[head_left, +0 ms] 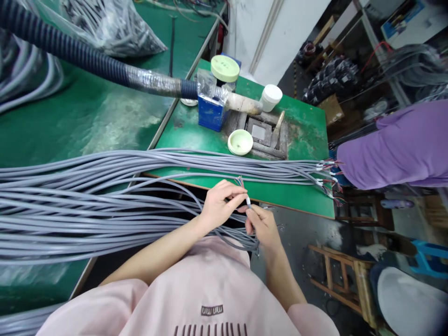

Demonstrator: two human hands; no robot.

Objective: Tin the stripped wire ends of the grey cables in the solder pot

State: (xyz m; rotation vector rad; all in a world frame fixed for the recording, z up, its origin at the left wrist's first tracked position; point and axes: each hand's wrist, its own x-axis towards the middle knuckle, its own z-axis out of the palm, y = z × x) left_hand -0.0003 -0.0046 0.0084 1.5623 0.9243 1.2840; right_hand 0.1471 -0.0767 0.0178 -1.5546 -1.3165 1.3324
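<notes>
Across the green bench (301,126) I'm seeing grey cables (87,196) lying in a bundle; no writing is reading clearly. My left hand (219,205) is pinching one cable end (248,201), my right hand (262,226) closing fingertips on it below.

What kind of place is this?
Probably a cable-assembly workshop: long grey cables cover green workbenches, bagged wire parts sit behind, and both hands work one stripped cable end.
</notes>
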